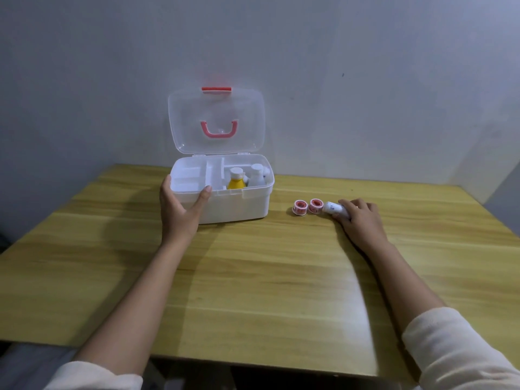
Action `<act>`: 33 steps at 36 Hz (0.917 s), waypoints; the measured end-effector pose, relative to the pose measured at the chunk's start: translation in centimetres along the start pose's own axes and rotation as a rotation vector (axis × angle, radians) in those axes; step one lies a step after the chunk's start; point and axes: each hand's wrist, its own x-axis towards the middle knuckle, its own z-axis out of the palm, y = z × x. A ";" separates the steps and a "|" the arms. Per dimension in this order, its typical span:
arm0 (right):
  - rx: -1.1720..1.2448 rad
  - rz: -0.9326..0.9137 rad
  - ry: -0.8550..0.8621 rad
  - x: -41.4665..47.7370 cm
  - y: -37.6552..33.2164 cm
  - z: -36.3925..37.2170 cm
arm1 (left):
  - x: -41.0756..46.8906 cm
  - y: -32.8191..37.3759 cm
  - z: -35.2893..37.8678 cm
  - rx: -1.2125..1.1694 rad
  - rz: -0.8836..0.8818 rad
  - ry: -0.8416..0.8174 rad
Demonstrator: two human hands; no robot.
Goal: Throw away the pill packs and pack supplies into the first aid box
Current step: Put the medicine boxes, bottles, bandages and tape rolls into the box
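Observation:
A white first aid box (239, 205) stands open at the back of the wooden table, its clear lid (216, 119) with a pink handle raised against the wall. Inside, on the right, stand a yellow bottle (236, 180) and a white bottle (257, 174); a white divided tray fills the left part. My left hand (180, 205) grips the box's front left corner, thumb on the rim. To the right my right hand (358, 218) closes on a small white tube-shaped bottle (333, 208) lying on the table. Two red-and-white tape rolls (307, 206) lie just left of it.
The wooden table (253, 277) runs up to a grey wall behind the box and ends at a near edge by my sleeves. A side wall closes the far right corner. No pill packs are in view.

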 end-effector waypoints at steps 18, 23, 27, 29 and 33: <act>0.800 -0.224 -0.017 -2.9 -13.2 -5.0 | -0.1 0.6 -1.9 0.018 -0.013 -0.166; 0.807 -0.363 -0.140 -2.8 -21.1 -4.7 | 0.4 0.4 -2.6 -0.091 -0.035 -0.237; 0.721 -0.382 -0.181 -1.7 -25.0 -3.4 | 0.2 0.2 -3.0 -0.162 0.011 -0.261; 0.664 -0.387 -0.198 -1.2 -26.2 -2.8 | 0.1 0.0 -2.8 -0.174 0.000 -0.260; 0.542 -0.391 -0.233 -0.6 -27.3 -2.2 | 0.3 0.0 -2.8 -0.160 0.005 -0.244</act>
